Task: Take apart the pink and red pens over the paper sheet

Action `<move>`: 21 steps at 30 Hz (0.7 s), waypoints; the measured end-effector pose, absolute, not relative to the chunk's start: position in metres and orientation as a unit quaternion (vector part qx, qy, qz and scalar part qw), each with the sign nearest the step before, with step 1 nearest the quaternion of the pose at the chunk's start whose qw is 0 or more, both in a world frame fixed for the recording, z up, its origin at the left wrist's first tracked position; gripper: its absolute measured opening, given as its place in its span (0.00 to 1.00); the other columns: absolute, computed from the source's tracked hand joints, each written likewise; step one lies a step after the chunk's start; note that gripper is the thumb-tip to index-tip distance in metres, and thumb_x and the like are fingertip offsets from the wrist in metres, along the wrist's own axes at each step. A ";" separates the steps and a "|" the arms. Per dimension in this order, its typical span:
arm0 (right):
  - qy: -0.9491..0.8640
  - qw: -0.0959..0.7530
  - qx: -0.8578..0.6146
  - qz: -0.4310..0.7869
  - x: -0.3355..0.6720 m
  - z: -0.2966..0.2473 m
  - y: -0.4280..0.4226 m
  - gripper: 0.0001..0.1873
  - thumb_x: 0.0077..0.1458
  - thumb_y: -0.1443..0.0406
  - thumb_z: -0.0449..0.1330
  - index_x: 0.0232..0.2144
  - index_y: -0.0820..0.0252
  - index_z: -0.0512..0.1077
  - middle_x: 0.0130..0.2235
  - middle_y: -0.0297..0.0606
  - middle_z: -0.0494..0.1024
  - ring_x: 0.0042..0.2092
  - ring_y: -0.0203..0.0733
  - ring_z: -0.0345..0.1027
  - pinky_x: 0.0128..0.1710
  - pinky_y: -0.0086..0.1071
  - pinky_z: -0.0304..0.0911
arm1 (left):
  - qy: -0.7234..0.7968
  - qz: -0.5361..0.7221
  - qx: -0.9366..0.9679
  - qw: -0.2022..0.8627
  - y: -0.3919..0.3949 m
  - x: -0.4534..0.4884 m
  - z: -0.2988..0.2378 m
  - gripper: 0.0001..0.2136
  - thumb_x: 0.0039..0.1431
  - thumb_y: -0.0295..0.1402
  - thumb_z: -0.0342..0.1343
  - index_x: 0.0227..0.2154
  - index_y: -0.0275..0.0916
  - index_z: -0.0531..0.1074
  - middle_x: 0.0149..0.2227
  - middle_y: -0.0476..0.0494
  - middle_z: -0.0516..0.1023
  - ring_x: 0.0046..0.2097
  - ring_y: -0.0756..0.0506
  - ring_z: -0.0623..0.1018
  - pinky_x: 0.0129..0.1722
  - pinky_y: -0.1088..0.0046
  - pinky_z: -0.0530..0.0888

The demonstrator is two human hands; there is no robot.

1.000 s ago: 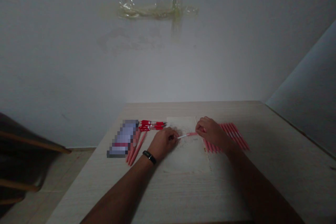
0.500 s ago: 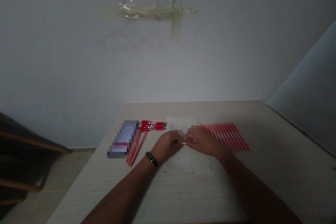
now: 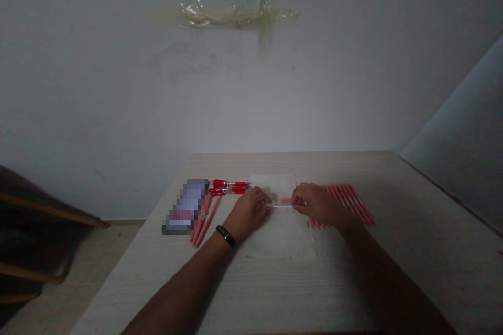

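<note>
A thin whitish rod (image 3: 282, 205), like a pen refill, spans the gap between my two hands over a pale sheet (image 3: 275, 241). Its left end is pinched in the fingertips of my left hand (image 3: 251, 208), which wears a black wristband. The closed fingers of my right hand (image 3: 312, 203) grip the other end. A short pink piece (image 3: 286, 200) shows just behind the rod, running to my right fingers; I cannot tell whether they hold it too. Beside and partly under my right hand lies a row of pink pens (image 3: 349, 201).
To the left lie several red pens (image 3: 230, 187) and a few pink pens (image 3: 206, 225). A blurred-out phone-like object (image 3: 184, 207) is beside them. The wooden table (image 3: 255, 298) meets a wall with yellowed tape (image 3: 228, 18). Dark furniture with wooden bars (image 3: 31, 272) stands at lower left.
My hands have moved apart, the right one shifting rightward, so more of the whitish rod shows between them. The pink piece has come into sight.
</note>
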State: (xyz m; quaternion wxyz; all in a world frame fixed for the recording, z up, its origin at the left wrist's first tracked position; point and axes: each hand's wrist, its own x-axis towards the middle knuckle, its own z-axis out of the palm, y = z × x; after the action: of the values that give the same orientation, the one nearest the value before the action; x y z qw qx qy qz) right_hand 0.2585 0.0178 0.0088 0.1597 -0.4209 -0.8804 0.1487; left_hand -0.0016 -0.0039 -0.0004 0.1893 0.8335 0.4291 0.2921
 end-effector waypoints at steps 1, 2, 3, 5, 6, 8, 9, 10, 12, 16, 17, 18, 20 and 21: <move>-0.881 0.159 -0.419 0.150 0.260 0.008 0.019 0.02 0.54 0.69 0.62 0.30 0.60 0.75 0.32 0.37 0.77 0.36 0.40 0.69 0.38 0.31 0.58 | 0.432 0.294 0.832 0.187 -0.004 -0.002 -0.001 0.06 0.58 0.28 0.60 0.39 0.39 0.77 0.40 0.41 0.76 0.44 0.43 0.74 0.45 0.67 0.71; -0.882 0.157 -0.417 0.153 0.261 0.007 0.019 0.03 0.54 0.70 0.61 0.30 0.60 0.75 0.32 0.37 0.77 0.36 0.41 0.69 0.38 0.31 0.58 | 0.433 0.294 0.831 0.186 -0.004 -0.002 -0.002 0.07 0.58 0.29 0.60 0.39 0.40 0.77 0.41 0.41 0.75 0.45 0.43 0.74 0.46 0.66 0.71; -0.881 0.157 -0.417 0.157 0.262 0.006 0.019 0.03 0.54 0.70 0.61 0.30 0.59 0.75 0.32 0.37 0.77 0.36 0.41 0.69 0.38 0.31 0.59 | 0.434 0.294 0.831 0.185 -0.004 -0.002 -0.002 0.07 0.58 0.29 0.60 0.39 0.40 0.77 0.41 0.41 0.75 0.45 0.42 0.74 0.47 0.66 0.71; -0.879 0.154 -0.418 0.170 0.262 0.005 0.018 0.04 0.53 0.70 0.60 0.29 0.59 0.75 0.32 0.37 0.78 0.36 0.41 0.70 0.37 0.31 0.60 | 0.438 0.287 0.831 0.187 -0.003 -0.002 -0.003 0.07 0.58 0.31 0.61 0.40 0.40 0.77 0.42 0.40 0.75 0.46 0.42 0.74 0.47 0.65 0.72; -0.878 0.152 -0.418 0.177 0.262 0.005 0.017 0.04 0.53 0.70 0.60 0.29 0.59 0.75 0.32 0.37 0.78 0.36 0.41 0.70 0.37 0.31 0.60 | 0.439 0.282 0.832 0.189 -0.003 -0.002 -0.003 0.08 0.58 0.32 0.61 0.40 0.40 0.77 0.42 0.40 0.75 0.46 0.42 0.74 0.47 0.64 0.72; -0.876 0.144 -0.417 0.192 0.261 0.004 0.014 0.04 0.52 0.70 0.60 0.28 0.59 0.74 0.31 0.37 0.78 0.35 0.41 0.71 0.35 0.31 0.61 | 0.439 0.273 0.835 0.191 -0.003 -0.003 -0.003 0.09 0.58 0.33 0.62 0.42 0.40 0.77 0.43 0.40 0.75 0.46 0.41 0.74 0.49 0.63 0.72; -0.875 0.138 -0.419 0.200 0.261 0.004 0.013 0.04 0.51 0.70 0.61 0.27 0.59 0.74 0.30 0.36 0.78 0.34 0.41 0.71 0.34 0.31 0.61 | 0.437 0.269 0.837 0.191 -0.003 -0.003 -0.004 0.10 0.57 0.34 0.62 0.42 0.40 0.77 0.44 0.39 0.74 0.47 0.41 0.74 0.50 0.62 0.72; -0.872 0.131 -0.423 0.209 0.261 0.004 0.012 0.04 0.51 0.70 0.61 0.27 0.59 0.74 0.28 0.36 0.77 0.32 0.41 0.71 0.33 0.30 0.61 | 0.434 0.264 0.840 0.192 -0.003 -0.004 -0.005 0.12 0.56 0.34 0.63 0.43 0.41 0.77 0.45 0.39 0.74 0.48 0.41 0.73 0.51 0.62 0.72; -0.864 0.118 -0.433 0.229 0.261 0.004 0.012 0.04 0.52 0.70 0.60 0.28 0.59 0.74 0.26 0.35 0.76 0.29 0.39 0.70 0.31 0.30 0.60 | 0.429 0.254 0.845 0.194 -0.003 -0.005 -0.008 0.16 0.54 0.35 0.66 0.46 0.41 0.76 0.48 0.39 0.73 0.50 0.40 0.73 0.53 0.60 0.71; -0.866 0.120 -0.434 0.218 0.260 0.003 0.014 0.05 0.53 0.70 0.59 0.29 0.59 0.74 0.27 0.35 0.76 0.30 0.40 0.70 0.32 0.30 0.60 | 0.433 0.239 0.848 0.191 -0.002 -0.006 -0.015 0.26 0.49 0.34 0.70 0.52 0.43 0.73 0.55 0.37 0.69 0.55 0.38 0.71 0.57 0.57 0.69; -0.871 0.128 -0.429 0.202 0.259 0.003 0.015 0.04 0.52 0.70 0.60 0.28 0.59 0.74 0.28 0.36 0.77 0.32 0.40 0.70 0.34 0.30 0.60 | 0.435 0.236 0.848 0.189 -0.002 -0.007 -0.016 0.27 0.48 0.33 0.71 0.53 0.44 0.72 0.57 0.37 0.68 0.56 0.37 0.71 0.58 0.56 0.69; -0.875 0.135 -0.425 0.186 0.259 0.003 0.015 0.04 0.52 0.71 0.60 0.28 0.59 0.74 0.29 0.37 0.77 0.33 0.40 0.70 0.35 0.31 0.60 | 0.437 0.233 0.848 0.188 -0.002 -0.007 -0.018 0.28 0.47 0.32 0.71 0.53 0.44 0.72 0.58 0.37 0.67 0.57 0.37 0.70 0.58 0.56 0.68; -0.879 0.144 -0.422 0.170 0.256 0.004 0.015 0.04 0.51 0.71 0.60 0.27 0.60 0.74 0.30 0.37 0.77 0.33 0.39 0.69 0.35 0.30 0.59 | 0.440 0.226 0.849 0.186 -0.002 -0.007 -0.019 0.29 0.46 0.32 0.71 0.54 0.44 0.71 0.59 0.37 0.66 0.58 0.37 0.70 0.59 0.55 0.68; -0.879 0.146 -0.419 0.173 0.255 0.004 0.014 0.04 0.51 0.71 0.60 0.28 0.60 0.74 0.30 0.36 0.76 0.32 0.39 0.69 0.35 0.30 0.58 | 0.440 0.223 0.850 0.185 -0.001 -0.007 -0.020 0.29 0.46 0.32 0.71 0.54 0.44 0.71 0.59 0.37 0.66 0.58 0.37 0.70 0.59 0.55 0.68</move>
State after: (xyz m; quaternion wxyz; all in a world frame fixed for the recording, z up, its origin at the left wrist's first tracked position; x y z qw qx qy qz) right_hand 0.2547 0.0144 0.0043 0.1456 -0.4193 -0.8793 0.1725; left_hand -0.0074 -0.0015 -0.0196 0.1851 0.8501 0.4399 0.2227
